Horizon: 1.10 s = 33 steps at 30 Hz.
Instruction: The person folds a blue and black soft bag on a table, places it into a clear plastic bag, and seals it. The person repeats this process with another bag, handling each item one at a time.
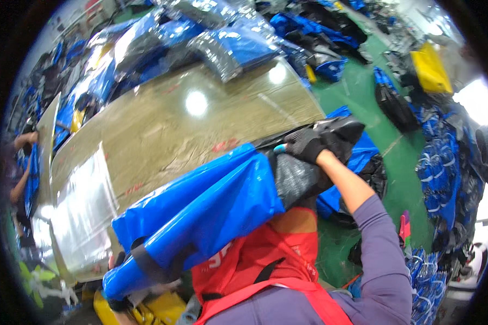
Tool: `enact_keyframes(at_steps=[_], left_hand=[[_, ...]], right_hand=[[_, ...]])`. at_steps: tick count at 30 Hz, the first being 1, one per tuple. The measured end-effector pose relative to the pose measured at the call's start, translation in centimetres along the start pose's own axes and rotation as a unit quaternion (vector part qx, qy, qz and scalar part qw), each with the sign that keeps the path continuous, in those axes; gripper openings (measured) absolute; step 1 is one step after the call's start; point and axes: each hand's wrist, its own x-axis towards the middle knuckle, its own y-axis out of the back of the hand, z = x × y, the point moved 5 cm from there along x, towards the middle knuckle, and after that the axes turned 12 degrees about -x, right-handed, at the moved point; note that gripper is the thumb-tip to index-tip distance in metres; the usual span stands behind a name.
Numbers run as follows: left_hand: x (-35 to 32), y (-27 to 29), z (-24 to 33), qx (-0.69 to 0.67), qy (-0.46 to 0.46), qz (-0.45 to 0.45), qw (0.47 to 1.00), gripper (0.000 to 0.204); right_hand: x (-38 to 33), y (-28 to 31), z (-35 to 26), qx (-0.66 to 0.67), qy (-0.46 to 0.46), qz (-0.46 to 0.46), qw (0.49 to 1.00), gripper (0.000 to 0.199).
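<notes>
A long bag of shiny blue coated fabric with a black end (217, 189) lies slantwise across my front, over the near edge of the table. My right hand (305, 145), in a dark knit glove with a bit of light blue at one fingertip, is closed on the black end at the right. At the lower left my left hand (117, 260) shows only in part, gripping the blue end near a black strap; the bag hides most of its fingers. Below the bag is my red apron (255, 260).
The tabletop (162, 119) has a clear plastic bag (84, 206) at its left and plastic-wrapped blue bags (238, 49) along its far side. Piled blue and black bags (439, 157) cover the green floor (336, 97) at right. Another person's arm (23, 184) shows at far left.
</notes>
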Motion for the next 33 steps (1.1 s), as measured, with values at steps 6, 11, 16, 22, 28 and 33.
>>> enact_keyframes(at_steps=[6,11,16,22,28,33], left_hand=[[2.3,4.1,-3.9,0.124,-0.398,0.259,0.871,0.046],[9.1,7.1,0.1,0.44,-0.277,0.188,0.833,0.047],[7.1,-6.1,3.4,0.811,-0.403,0.25,0.343,0.072],[10.6,-31.8,-8.2,0.715,-0.33,-0.338,0.515,0.065],[14.0,-28.1,-14.9,0.668,-0.361,-0.327,0.563,0.073],[14.8,-26.7,-16.4,0.688,-0.383,-0.296,0.541,0.071]], right_hand=[[-0.8,1.2,0.1,0.031,0.007,0.075,0.997,0.065],[-1.1,1.4,-0.7,0.05,0.013,0.078,0.996,0.058],[-0.6,0.5,-1.6,-0.115,-0.042,0.059,0.991,0.063],[-0.1,0.8,-1.9,-0.101,-0.021,0.108,0.989,0.061],[-1.5,4.6,-3.8,0.011,-0.043,0.07,0.997,0.043],[-4.0,3.9,-9.4,-0.025,0.225,0.058,0.972,0.081]])
